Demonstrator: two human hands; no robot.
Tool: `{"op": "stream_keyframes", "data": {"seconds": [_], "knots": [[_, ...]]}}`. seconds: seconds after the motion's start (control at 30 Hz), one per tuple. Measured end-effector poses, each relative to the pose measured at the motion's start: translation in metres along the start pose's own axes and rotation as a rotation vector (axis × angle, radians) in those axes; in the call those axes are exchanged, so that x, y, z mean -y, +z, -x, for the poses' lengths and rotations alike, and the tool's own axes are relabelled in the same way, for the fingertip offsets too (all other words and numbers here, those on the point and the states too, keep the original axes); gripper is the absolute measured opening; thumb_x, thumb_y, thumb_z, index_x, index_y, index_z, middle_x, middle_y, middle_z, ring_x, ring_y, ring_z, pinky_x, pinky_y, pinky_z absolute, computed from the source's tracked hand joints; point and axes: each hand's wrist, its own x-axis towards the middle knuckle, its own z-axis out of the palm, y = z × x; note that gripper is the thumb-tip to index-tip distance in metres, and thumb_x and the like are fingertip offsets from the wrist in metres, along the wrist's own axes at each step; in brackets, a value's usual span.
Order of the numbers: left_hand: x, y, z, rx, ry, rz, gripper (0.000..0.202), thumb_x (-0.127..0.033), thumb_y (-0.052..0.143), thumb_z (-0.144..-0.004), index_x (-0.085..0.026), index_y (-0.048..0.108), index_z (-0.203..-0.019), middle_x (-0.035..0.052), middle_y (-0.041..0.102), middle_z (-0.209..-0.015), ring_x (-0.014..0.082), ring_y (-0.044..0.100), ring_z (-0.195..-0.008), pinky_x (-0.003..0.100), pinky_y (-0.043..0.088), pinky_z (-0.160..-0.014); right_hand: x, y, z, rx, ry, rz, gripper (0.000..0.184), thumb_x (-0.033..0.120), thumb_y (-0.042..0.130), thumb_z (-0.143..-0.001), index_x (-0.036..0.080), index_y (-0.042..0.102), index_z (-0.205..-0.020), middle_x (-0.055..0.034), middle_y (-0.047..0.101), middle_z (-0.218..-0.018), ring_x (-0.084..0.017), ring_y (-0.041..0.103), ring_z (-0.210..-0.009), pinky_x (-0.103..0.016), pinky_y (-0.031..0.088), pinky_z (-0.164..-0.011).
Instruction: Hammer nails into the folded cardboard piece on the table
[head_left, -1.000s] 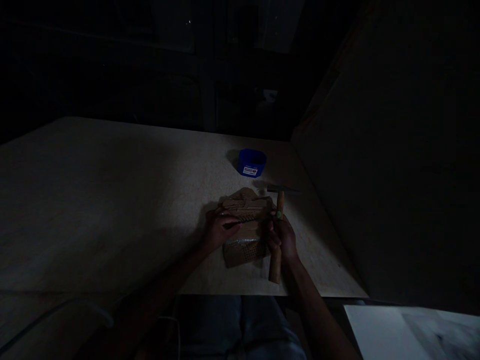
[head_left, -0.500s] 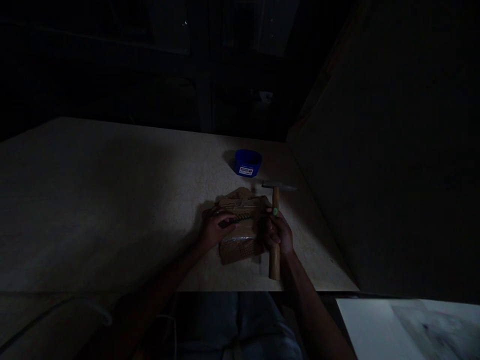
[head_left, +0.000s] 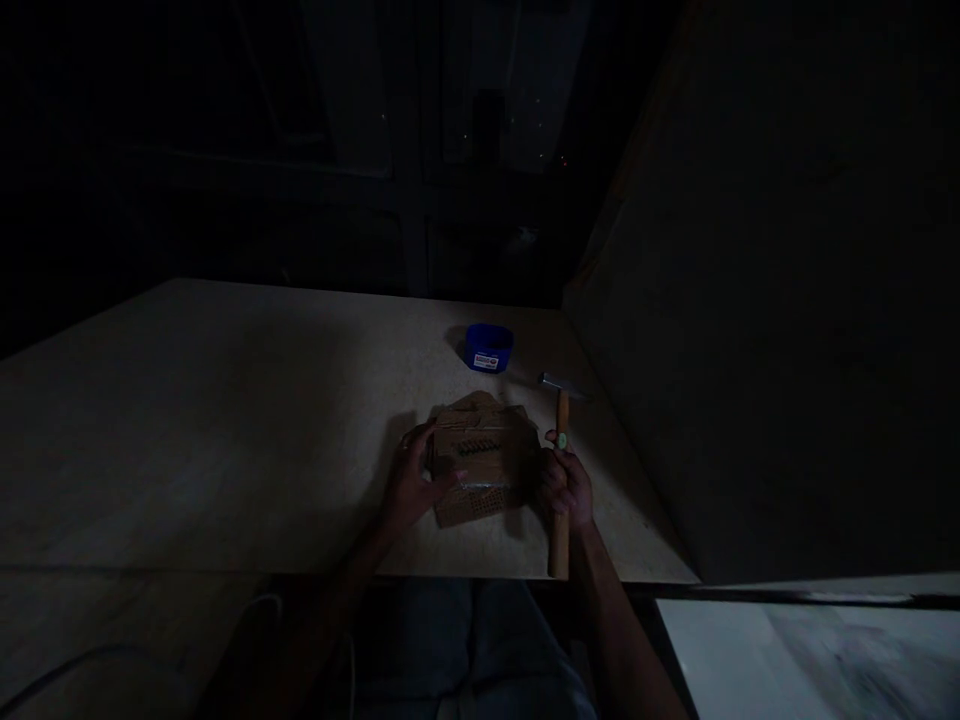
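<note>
One hammer (head_left: 559, 470), one wooden piece (head_left: 477, 467), one blue tub (head_left: 488, 347).

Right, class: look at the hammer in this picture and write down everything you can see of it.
The hammer has a pale wooden handle and a thin, dark metal head, pointing away from the person. The right hand grips the handle about midway, thumb along the shaft, so the butt end sticks out below the fist. It stands beside the right edge of the brown wooden piece, over the light tabletop. The dim light hides finer detail.
</note>
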Motion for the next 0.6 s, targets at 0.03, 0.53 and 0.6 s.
{"op": "stream_keyframes", "data": {"seconds": [0.03, 0.53, 0.6], "knots": [[-0.002, 0.002, 0.006, -0.001, -0.034, 0.021, 0.086, -0.042, 0.083, -0.071, -0.029, 0.04, -0.145, 0.0126, 0.046, -0.145, 0.0305, 0.049, -0.132, 0.046, 0.048, -0.104, 0.001, 0.001, 0.006, 0.0, 0.013, 0.011, 0.03, 0.038, 0.071, -0.077, 0.023, 0.059, -0.101, 0.015, 0.036, -0.05, 0.0, 0.006, -0.028, -0.011, 0.017, -0.02], [-0.01, 0.061, -0.018, 0.175, 0.063, 0.127, 0.108, -0.034, 0.09, -0.06, -0.032, 0.032, -0.152, 0.0139, 0.039, -0.153, 0.0381, 0.04, -0.139, 0.06, 0.038, -0.111, 0.055, -0.025, 0.127, -0.288, -0.181, 1.196, 0.048, 0.046, 0.055, -0.091, 0.014, 0.062, -0.126, -0.0108, 0.074, -0.1, -0.023, 0.069, -0.082, -0.032, 0.057, -0.073], [-0.013, 0.078, -0.025, 0.201, 0.071, 0.133, 0.108, -0.036, 0.09, -0.06, -0.029, 0.033, -0.151, 0.0143, 0.041, -0.152, 0.0379, 0.041, -0.138, 0.06, 0.038, -0.111, 0.064, -0.033, 0.135, -0.317, -0.163, 1.292, 0.053, 0.048, 0.052, -0.092, 0.011, 0.062, -0.129, -0.0148, 0.075, -0.105, -0.027, 0.071, -0.09, -0.036, 0.057, -0.079]]}}
